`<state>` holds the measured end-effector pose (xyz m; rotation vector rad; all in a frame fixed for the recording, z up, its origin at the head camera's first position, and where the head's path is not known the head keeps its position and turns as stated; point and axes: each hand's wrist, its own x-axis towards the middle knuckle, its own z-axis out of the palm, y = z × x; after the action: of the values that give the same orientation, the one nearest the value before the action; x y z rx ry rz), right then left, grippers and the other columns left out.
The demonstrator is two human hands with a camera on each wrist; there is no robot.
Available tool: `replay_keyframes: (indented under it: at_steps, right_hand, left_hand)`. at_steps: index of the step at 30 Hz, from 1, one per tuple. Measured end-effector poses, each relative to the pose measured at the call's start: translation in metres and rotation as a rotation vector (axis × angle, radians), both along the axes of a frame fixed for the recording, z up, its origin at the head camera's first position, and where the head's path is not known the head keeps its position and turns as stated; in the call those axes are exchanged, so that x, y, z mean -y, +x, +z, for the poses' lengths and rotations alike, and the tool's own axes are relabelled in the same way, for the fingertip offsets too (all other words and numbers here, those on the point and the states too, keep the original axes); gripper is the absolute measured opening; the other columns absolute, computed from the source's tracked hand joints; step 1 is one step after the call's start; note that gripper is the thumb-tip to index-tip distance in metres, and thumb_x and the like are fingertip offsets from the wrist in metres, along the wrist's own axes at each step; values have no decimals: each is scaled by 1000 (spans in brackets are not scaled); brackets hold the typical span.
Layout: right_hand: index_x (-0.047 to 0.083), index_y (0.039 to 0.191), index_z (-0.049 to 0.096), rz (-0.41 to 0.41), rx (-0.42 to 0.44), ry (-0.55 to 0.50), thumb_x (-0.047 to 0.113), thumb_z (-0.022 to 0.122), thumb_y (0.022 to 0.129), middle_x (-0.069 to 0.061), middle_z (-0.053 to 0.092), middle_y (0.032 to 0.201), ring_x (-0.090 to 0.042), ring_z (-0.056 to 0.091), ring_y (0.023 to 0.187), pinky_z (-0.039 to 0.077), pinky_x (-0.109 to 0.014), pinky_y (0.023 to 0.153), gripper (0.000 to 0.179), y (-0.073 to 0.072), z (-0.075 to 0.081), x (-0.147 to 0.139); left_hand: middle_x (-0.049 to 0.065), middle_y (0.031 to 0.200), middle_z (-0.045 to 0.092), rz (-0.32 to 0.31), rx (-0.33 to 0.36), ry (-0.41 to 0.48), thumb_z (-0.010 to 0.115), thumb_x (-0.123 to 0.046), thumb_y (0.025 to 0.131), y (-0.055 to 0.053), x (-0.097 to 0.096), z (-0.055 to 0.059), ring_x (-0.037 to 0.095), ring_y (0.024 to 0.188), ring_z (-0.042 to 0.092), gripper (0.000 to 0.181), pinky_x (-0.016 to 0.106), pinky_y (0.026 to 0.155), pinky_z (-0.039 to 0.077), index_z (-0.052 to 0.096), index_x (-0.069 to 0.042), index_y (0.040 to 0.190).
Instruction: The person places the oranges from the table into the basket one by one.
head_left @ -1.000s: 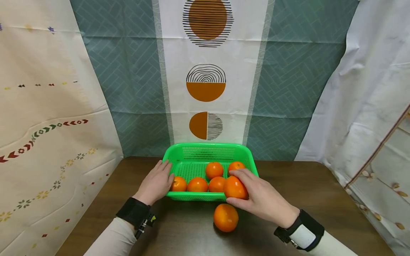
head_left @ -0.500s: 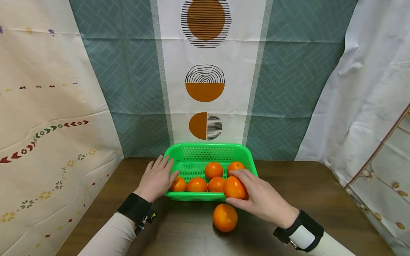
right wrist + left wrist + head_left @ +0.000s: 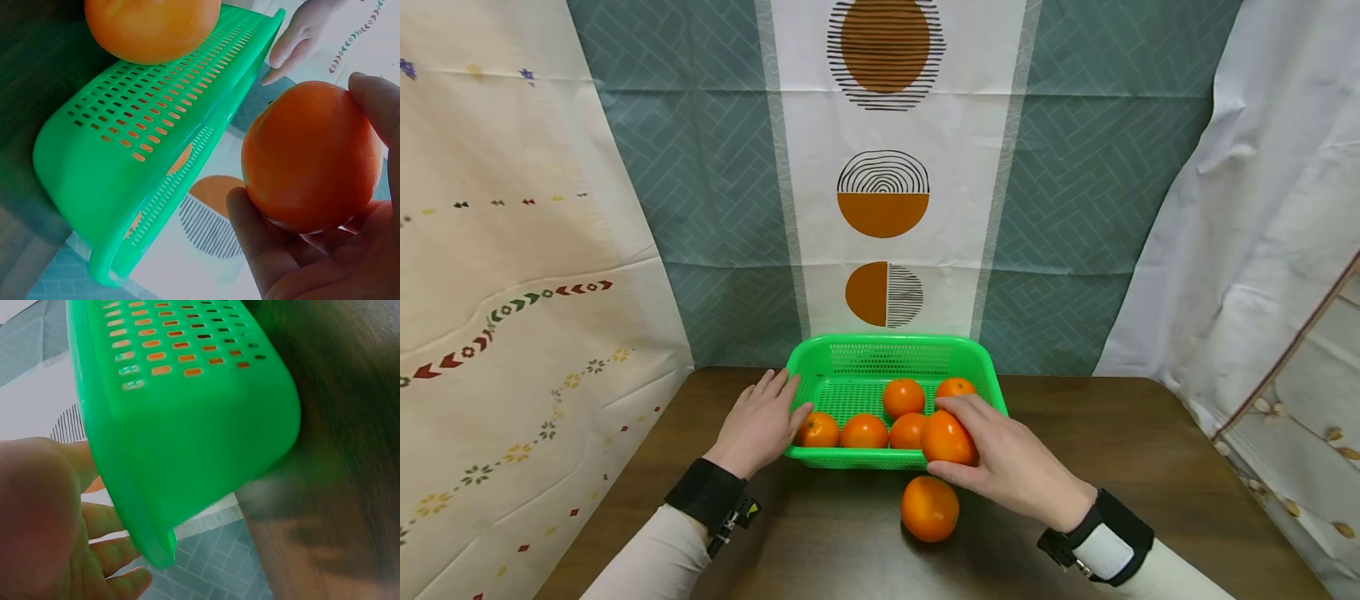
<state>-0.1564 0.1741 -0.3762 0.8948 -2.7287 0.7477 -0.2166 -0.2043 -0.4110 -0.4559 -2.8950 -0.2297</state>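
Note:
My right hand (image 3: pixel 1011 457) grips an orange (image 3: pixel 948 437) over the front right corner of a green plastic basket (image 3: pixel 887 459). In the right wrist view, thumb and fingers curl round this orange (image 3: pixel 312 156), just outside the basket rim. My left hand (image 3: pixel 760 423) rests at the basket's left rim with its fingers extended; the left wrist view shows the fingers beside the rim of the basket (image 3: pixel 187 437). Inside lie several oranges, among them one at the front left (image 3: pixel 817 430) and one further back (image 3: pixel 903 398). Another orange (image 3: pixel 930 508) sits on the table before the basket.
The brown wooden table (image 3: pixel 820 542) carries the basket near its back edge. Behind hangs a teal and white cloth (image 3: pixel 722 208) with orange and black shapes. Pale patterned cloths hang at the left (image 3: pixel 535 333) and right (image 3: pixel 1247 250).
The left hand's fingers have shifted slightly along the left rim. My right hand keeps hold of its orange at nearly the same spot, and the other oranges stay put.

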Motion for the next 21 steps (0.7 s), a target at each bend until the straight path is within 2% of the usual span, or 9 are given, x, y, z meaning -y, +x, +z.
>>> replay_keyframes:
  at_steps: [7,12,16,21]
  right_hand:
    - [18,154,58,-20,8,-19,58,83,96,3,59,144,-11,64,103,61,-34,92,75,0,-2,-3]
    - [18,155,58,-10,49,-14,61,81,96,2,59,146,-11,63,104,61,-34,92,76,-1,-4,-2]
    - [19,154,58,-6,52,-13,65,79,96,3,59,143,-10,62,102,61,-31,89,77,-2,-4,0]
    - [19,153,59,-14,30,-18,57,84,95,3,59,141,-10,62,100,61,-31,88,74,-3,-2,1]
  left_hand:
    - [32,163,48,-25,13,7,63,-35,113,1,2,-9,53,154,41,63,66,122,36,53,10,157]
    - [33,164,45,-38,23,41,62,-33,114,3,6,-17,54,153,41,62,66,121,37,52,12,156]
    - [32,166,43,-35,27,48,61,-32,114,6,10,-19,55,154,40,62,67,121,37,51,12,158]
    - [30,169,41,-25,36,48,59,-32,115,5,14,-16,53,155,38,61,67,122,35,49,9,160]
